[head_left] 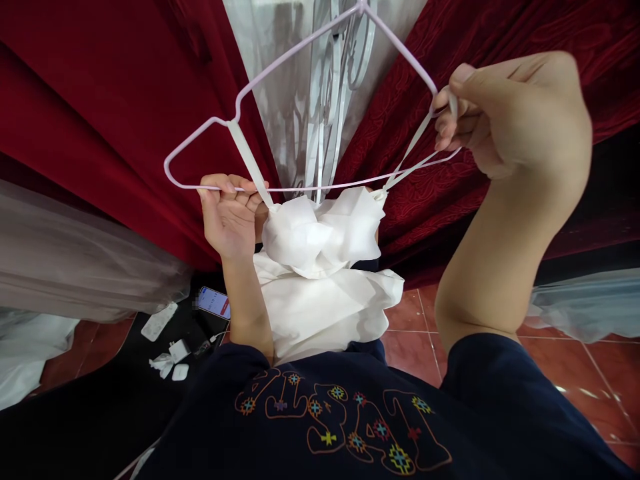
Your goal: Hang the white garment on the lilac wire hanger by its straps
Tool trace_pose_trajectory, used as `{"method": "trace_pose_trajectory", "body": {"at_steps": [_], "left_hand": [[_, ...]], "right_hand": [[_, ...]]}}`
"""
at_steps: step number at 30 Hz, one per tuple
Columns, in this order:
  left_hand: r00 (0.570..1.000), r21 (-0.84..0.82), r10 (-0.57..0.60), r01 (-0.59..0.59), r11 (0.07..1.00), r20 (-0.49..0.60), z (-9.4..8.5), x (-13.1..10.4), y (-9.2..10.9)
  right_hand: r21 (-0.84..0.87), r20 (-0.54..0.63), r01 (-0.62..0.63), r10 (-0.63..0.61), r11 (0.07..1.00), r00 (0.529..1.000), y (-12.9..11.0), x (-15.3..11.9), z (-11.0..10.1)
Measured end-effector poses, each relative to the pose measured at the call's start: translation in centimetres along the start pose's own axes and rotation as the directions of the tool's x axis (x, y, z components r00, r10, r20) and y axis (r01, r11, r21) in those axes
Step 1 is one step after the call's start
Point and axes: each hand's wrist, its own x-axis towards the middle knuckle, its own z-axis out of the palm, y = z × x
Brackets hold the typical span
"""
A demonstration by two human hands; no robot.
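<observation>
A pale lilac clothes hanger [290,59] hangs in front of me, its top at the upper edge of the view. My left hand [231,212] is closed around the hanger's bottom bar, near its left end. From the hanger droops a white strappy garment [320,230], with its left strap [247,160] looped over the notch on that side. With my right hand [505,113] I pinch the garment's other strap at the hanger's right shoulder, where the fingers partly hide the notch. The lower part of the garment lies over my lap.
Red curtains [125,87] flank a sheer white curtain [270,67] and a white metal frame [327,100] behind the hanger. At lower left, a black surface [125,393] carries a lit phone [214,302], a white charger [179,351] and other small items. Red floor tiles [560,373] show at right.
</observation>
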Motion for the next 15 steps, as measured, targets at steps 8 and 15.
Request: {"method": "trace_pose_trajectory", "body": {"at_steps": [8,15], "left_hand": [[0.99,0.088,-0.099,0.108,0.99,-0.101,-0.1,-0.1,-0.5],[0.974,0.091,-0.168,0.183,0.979,-0.149,0.2,0.3,-1.0]], "right_hand": [[-0.454,-0.132,0.199,-0.286,0.868,0.949,1.7,-5.6,-1.1],[-0.19,-0.06,0.572,-0.591,0.798,0.804,6.8,-7.4,2.5]]}}
